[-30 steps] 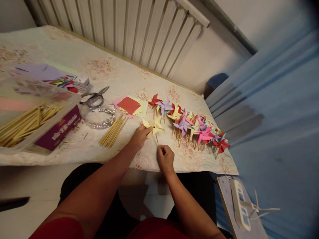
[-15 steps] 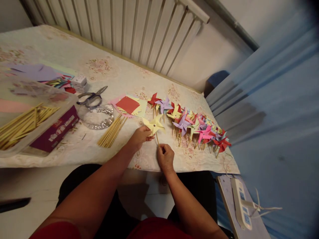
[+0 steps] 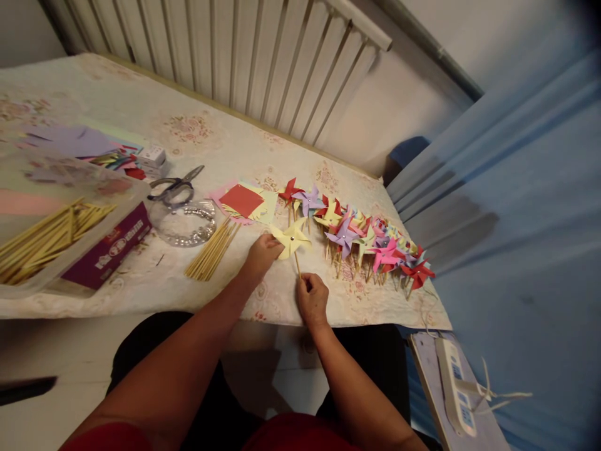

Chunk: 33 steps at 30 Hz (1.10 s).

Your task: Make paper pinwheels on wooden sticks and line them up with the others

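A pale yellow paper pinwheel (image 3: 292, 238) with a small pin at its centre stands upright on a thin wooden stick. My right hand (image 3: 313, 299) is closed round the lower part of that stick, close to the table's front edge. At the pinwheel's left side is my left hand (image 3: 263, 255), its fingers pinched together on a paper blade; part of the fingertips is hidden. Just to the right stands a dense group of finished pinwheels (image 3: 345, 235) in red, purple, pink and yellow. A bundle of wooden sticks (image 3: 212, 250) lies to the left of my left hand.
Coloured paper squares (image 3: 241, 200) are stacked behind the sticks. Scissors (image 3: 176, 185) lie beside a clear round dish (image 3: 185, 224) of shiny pins. A plastic box (image 3: 106, 247) with more sticks fills the left. A power strip (image 3: 455, 385) sits at lower right.
The fingers of my left hand have drawn back from beneath the pinwheel to its left blade. My right hand keeps its grip on the stick, and the view has shifted slightly.
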Motion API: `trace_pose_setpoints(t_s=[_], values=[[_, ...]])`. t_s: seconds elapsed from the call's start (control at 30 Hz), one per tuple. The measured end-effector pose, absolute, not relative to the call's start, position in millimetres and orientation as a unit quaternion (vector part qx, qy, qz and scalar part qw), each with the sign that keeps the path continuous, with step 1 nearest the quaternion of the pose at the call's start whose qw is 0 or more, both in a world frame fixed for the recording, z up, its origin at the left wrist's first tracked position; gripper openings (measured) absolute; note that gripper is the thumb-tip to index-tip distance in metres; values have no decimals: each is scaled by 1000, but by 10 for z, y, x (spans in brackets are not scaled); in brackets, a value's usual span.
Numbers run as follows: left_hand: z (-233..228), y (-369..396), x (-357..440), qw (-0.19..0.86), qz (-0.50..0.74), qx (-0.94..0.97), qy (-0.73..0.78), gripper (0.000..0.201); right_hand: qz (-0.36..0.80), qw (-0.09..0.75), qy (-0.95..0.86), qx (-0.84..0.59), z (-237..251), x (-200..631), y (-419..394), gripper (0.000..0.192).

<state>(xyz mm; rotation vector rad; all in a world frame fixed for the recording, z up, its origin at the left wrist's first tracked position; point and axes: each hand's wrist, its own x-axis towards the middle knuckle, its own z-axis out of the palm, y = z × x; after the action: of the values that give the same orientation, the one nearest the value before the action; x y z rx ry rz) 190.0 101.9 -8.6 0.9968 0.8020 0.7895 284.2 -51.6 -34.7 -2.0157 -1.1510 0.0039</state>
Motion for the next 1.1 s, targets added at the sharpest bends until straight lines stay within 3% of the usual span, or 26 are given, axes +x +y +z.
trace_pose_setpoints(t_s=[0.1, 0.23, 0.5, 0.8, 1.1], values=[[-133, 1095, 1893, 641, 440, 464, 424, 41, -2, 407, -451, -794, -363, 2849, -515, 18], [-158, 1202, 1839, 534, 509, 548, 395, 35, -3, 411, -452, -792, -386, 2861, -517, 18], [-75, 1269, 1670, 341, 494, 738, 308, 27, -5, 415, -459, -785, -383, 2857, -520, 19], [-49, 1214, 1577, 339, 464, 766, 288, 43, -16, 410, -465, -785, -408, 2862, -520, 19], [-43, 1224, 1546, 297, 379, 830, 281, 21, -20, 387, -481, -787, -395, 2854, -529, 19]])
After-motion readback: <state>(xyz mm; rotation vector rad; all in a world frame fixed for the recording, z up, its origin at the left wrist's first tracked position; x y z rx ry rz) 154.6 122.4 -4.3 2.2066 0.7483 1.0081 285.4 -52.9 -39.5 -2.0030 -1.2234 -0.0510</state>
